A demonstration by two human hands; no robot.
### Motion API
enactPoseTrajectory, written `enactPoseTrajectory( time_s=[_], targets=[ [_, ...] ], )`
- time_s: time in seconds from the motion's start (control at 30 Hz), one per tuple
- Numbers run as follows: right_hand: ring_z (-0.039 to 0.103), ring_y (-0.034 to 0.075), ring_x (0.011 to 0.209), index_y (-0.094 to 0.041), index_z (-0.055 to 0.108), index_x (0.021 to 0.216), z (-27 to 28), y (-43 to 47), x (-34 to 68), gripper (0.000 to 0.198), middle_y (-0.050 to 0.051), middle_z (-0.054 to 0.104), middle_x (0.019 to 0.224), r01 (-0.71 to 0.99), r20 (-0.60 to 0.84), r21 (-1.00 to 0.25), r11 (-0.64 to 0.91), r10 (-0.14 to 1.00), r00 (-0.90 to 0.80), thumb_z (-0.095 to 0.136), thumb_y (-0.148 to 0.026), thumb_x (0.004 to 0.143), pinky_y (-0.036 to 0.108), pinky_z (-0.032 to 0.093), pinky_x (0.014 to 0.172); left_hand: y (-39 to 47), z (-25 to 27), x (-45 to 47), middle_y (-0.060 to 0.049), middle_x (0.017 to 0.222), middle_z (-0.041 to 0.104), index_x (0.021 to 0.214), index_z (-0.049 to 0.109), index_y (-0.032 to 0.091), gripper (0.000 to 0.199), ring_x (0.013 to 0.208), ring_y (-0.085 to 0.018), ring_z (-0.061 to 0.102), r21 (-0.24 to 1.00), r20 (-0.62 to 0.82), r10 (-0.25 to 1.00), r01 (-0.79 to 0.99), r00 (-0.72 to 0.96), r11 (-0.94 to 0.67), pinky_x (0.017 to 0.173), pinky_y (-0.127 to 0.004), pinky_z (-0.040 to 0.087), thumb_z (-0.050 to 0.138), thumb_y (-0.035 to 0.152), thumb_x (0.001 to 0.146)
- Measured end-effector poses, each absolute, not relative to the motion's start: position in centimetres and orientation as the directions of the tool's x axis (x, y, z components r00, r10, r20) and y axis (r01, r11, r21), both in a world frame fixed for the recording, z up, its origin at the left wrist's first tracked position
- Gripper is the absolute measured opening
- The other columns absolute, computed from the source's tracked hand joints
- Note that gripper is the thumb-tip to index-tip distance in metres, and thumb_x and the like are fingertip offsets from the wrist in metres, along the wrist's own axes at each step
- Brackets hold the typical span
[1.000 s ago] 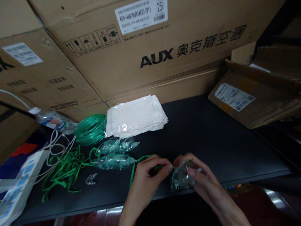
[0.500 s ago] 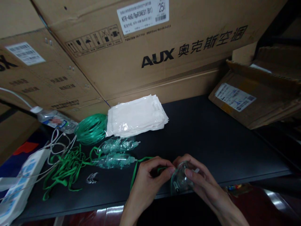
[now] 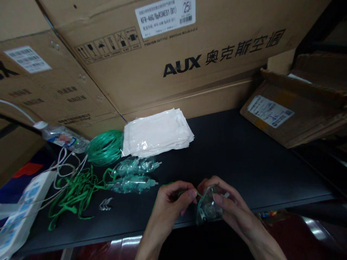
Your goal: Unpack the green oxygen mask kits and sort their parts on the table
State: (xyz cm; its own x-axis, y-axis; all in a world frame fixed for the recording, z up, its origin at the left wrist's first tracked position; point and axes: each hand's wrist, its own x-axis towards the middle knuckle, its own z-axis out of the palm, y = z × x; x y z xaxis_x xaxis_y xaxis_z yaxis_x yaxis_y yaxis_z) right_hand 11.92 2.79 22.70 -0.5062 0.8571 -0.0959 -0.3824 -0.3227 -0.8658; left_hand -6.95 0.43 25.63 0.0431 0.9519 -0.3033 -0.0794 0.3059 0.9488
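My right hand (image 3: 234, 202) is closed around a clear, green-tinted oxygen mask (image 3: 208, 206) at the front edge of the black shelf. A green elastic strap (image 3: 199, 195) runs from the mask's rim to my left hand (image 3: 173, 202), which pinches it between thumb and fingers just left of the mask. Left of my hands lie two similar masks, a nearer one (image 3: 132, 184) and a farther one (image 3: 138, 166). Beyond them is a tangled heap of green straps (image 3: 77, 193). Several small shiny metal strips (image 3: 105, 204) rest beside the heap.
Behind the masks are a coil of green tubing (image 3: 105, 148) and a stack of white packets (image 3: 157, 133). A plastic bottle (image 3: 62, 137), white cables and a power strip (image 3: 29, 206) fill the left. Large cartons (image 3: 179, 83) back the shelf; an open box (image 3: 292, 104) stands right.
My left hand has drawn slightly left, away from the mask, and the strap now stretches between them. The strap's loose length left of my hand no longer shows. My right hand keeps its place.
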Motion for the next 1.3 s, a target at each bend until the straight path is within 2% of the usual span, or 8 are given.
enactPoseTrajectory(
  time_s=[0.3,0.6,0.73,0.83,0.9,1.03,1.17,1.3],
  targets=[
    [0.057,0.016,0.083,-0.025,0.073,0.094,22.5,2.7,12.0,0.026,0.002,0.065,0.093,-0.368,-0.047,-0.890,-0.269,0.857,-0.513,0.069,-0.051,0.092,0.027,0.043,0.071,0.2,25.4,-6.6,0.001,0.065,0.062,0.081,0.078,0.015,0.028,0.049,-0.006,0.035,0.942,-0.316,0.948,-0.109,0.032,0.318,0.047,-0.020,0.025,0.074,0.043,0.086],
    [0.060,0.021,0.092,-0.026,0.072,0.100,22.8,2.8,12.3,0.025,0.004,0.065,0.099,-0.250,-0.037,-0.950,-0.187,0.864,-0.503,0.065,-0.050,0.095,0.032,0.047,0.078,-0.2,26.2,-6.8,0.003,0.062,0.052,0.085,0.079,0.015,0.034,0.053,-0.008,0.040,0.939,-0.343,0.936,0.032,0.080,0.342,0.050,-0.021,0.029,0.070,0.047,0.088],
    [0.062,0.021,0.108,-0.032,0.065,0.113,22.8,2.3,12.0,0.020,0.004,0.067,0.113,-0.176,-0.022,-0.979,-0.101,0.914,-0.405,0.067,-0.042,0.096,0.030,0.052,0.087,-0.7,26.3,-7.0,-0.002,0.074,0.066,0.090,0.082,0.018,0.025,0.064,-0.013,0.052,0.950,-0.294,0.951,0.136,0.094,0.280,0.057,-0.022,0.039,0.072,0.040,0.088],
    [0.066,0.016,0.104,-0.035,0.057,0.111,22.7,1.8,11.4,0.017,0.003,0.060,0.135,-0.162,-0.009,-0.985,-0.062,0.951,-0.310,0.067,-0.035,0.098,0.027,0.056,0.083,-1.0,26.0,-7.0,-0.003,0.081,0.074,0.093,0.083,0.020,0.017,0.070,-0.015,0.058,0.944,-0.283,0.957,0.193,0.062,0.266,0.062,-0.022,0.043,0.073,0.033,0.088],
    [0.066,0.017,0.112,-0.033,0.058,0.107,22.6,1.6,11.1,0.010,0.004,0.050,0.148,-0.081,0.027,-0.997,0.003,0.956,-0.292,0.065,-0.032,0.099,0.029,0.058,0.087,-1.0,25.7,-7.0,-0.003,0.081,0.076,0.094,0.084,0.021,0.017,0.069,-0.015,0.059,0.943,-0.277,0.960,0.202,0.030,0.266,0.063,-0.022,0.045,0.071,0.032,0.090],
    [0.058,0.025,0.130,-0.031,0.068,0.107,22.4,1.6,11.0,0.011,0.006,0.042,0.156,0.143,0.203,-0.957,0.253,0.934,-0.294,0.067,-0.026,0.097,0.043,0.050,0.108,-0.9,25.3,-7.0,-0.003,0.082,0.077,0.098,0.084,0.022,0.017,0.073,-0.016,0.064,0.942,-0.224,0.974,0.254,-0.008,0.219,0.065,-0.023,0.047,0.070,0.029,0.090],
    [0.065,0.026,0.121,-0.030,0.073,0.104,22.4,1.9,11.0,0.015,0.006,0.045,0.155,0.167,0.271,-0.929,0.329,0.916,-0.294,0.062,-0.021,0.100,0.043,0.056,0.101,-0.9,25.1,-7.0,-0.003,0.080,0.078,0.095,0.084,0.022,0.017,0.074,-0.018,0.067,0.939,-0.203,0.979,0.282,-0.012,0.198,0.067,-0.024,0.049,0.070,0.032,0.092],
    [0.064,0.026,0.122,-0.030,0.072,0.100,22.3,1.9,10.7,0.016,0.006,0.050,0.151,0.198,0.326,-0.904,0.378,0.911,-0.253,0.061,-0.018,0.099,0.043,0.058,0.099,-0.9,25.0,-6.7,-0.004,0.085,0.080,0.094,0.083,0.021,0.017,0.079,-0.021,0.071,0.941,-0.188,0.982,0.283,-0.022,0.186,0.071,-0.026,0.053,0.072,0.032,0.090]
  ],
)
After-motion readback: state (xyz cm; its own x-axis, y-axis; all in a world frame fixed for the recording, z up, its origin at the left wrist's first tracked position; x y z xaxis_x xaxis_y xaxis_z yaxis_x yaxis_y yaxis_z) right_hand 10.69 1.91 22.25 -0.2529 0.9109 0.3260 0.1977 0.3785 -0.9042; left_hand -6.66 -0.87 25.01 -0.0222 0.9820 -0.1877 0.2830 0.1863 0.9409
